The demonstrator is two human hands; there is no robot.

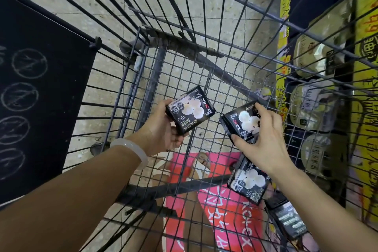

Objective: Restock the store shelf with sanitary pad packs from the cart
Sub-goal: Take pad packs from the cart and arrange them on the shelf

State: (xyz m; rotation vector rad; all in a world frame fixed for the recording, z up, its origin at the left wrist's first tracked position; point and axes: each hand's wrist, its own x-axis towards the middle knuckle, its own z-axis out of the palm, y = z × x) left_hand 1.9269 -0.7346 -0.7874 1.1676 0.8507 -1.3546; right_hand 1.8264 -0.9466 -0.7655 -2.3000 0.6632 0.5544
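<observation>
shelf goods (pixel 315 61) blurred, bottom pack (pixel 290 223) half-hidden

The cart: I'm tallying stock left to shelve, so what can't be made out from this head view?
- Pack count: beyond the pack in the left hand, the one in the right hand and a loose pack, the right forearm and bottom edge hide the cart corner.
- Dark pack: print too blurred.
- Store shelf: seen through wires, cut by right edge.

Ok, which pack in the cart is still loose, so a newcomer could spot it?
Look inside the wire cart, at its near right side. Below the right hand lies a black sanitary pad pack printed with white cotton bolls. Unlike the two similar packs higher up, no hand holds it.
</observation>
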